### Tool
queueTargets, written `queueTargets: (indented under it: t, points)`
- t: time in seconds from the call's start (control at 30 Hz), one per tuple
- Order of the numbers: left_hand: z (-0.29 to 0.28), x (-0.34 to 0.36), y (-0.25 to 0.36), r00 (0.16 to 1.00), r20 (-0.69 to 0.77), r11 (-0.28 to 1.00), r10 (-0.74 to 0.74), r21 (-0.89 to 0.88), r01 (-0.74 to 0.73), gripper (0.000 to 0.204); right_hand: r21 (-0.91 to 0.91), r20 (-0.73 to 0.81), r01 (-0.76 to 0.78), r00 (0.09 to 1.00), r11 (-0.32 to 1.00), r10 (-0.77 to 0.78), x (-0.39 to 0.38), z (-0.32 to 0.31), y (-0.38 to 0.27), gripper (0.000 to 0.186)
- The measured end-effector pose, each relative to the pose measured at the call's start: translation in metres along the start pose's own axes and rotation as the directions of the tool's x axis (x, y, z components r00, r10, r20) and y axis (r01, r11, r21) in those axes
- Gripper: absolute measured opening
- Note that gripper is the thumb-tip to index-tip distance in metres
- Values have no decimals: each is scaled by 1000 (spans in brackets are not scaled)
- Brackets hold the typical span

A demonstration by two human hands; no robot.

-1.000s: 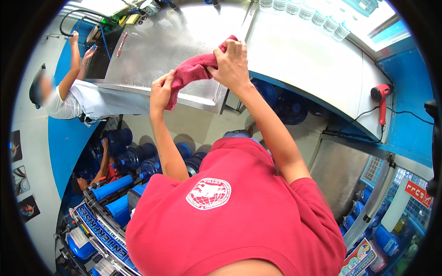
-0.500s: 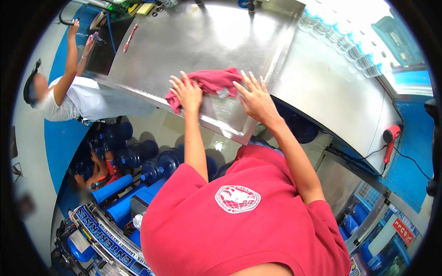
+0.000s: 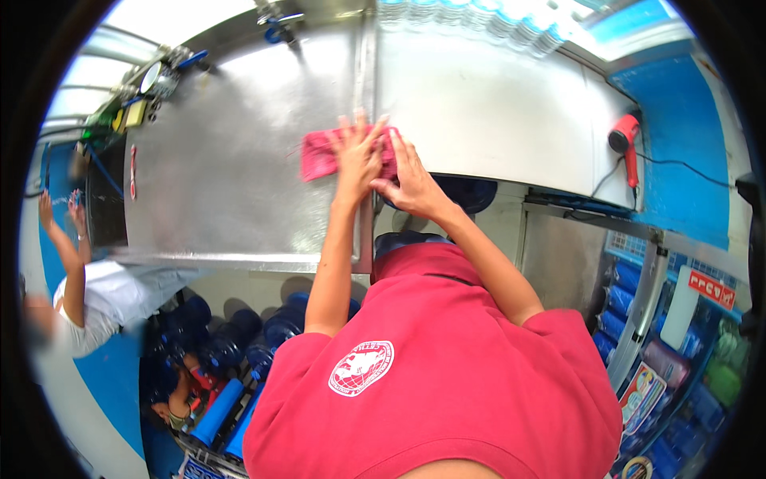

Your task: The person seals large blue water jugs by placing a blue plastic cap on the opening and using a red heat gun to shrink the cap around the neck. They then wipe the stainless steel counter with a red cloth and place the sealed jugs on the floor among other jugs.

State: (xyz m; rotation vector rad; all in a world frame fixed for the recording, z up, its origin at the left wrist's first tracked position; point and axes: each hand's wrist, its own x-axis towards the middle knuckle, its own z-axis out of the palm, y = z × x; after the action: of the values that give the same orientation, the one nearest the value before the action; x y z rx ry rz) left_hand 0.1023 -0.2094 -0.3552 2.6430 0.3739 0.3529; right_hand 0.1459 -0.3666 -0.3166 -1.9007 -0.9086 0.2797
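Observation:
A red cloth [image 3: 319, 156] lies folded fairly flat on the wet-looking stainless steel table [image 3: 223, 191], at its right-hand raised rim. My left hand [image 3: 359, 164] rests on the cloth with its fingers spread, pressing it from above. Close beside it, my right hand [image 3: 411, 177] touches the cloth's right end, fingers stretched out and partly over the rim. Its thumb reaches toward my left wrist. The underside of the cloth is hidden.
A white-topped counter [image 3: 495, 120] adjoins on the right, with a row of water bottles [image 3: 487, 20] and a red heat gun [image 3: 626, 144] with its cord. A red-and-white brush [image 3: 132, 172] lies left. Another person's arm [image 3: 72, 263] is far left; blue jugs [image 3: 231, 339] stand below.
The bunched cloth is now flatter and against the table's right rim. My hands have come together there. The view has turned, shifting the table leftward.

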Motion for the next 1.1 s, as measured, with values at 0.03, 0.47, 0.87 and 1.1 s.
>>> queueTargets:
  t: [0.03, 0.47, 0.87, 1.1]
  points:
    - [4, 14, 25, 1000, -10, 951, -15, -309, 11, 40, 29, -12, -58, 998, 998, 58, 0, -5, 6, 73]
    - [-51, 216, 257, 907, -312, 802, 282, -443, -402, 25, -584, -541, 79, 704, 808, -460, 52, -321, 26, 12]
    - [89, 82, 301, 859, 357, 923, 366, -253, -289, 40, -340, -212, -211, 967, 916, 144, -65, -339, 105, 34]
    - [167, 75, 293, 833, 401, 907, 382, 13, -422, 53, -671, -205, -237, 970, 703, 131, -78, -271, 209, 72]
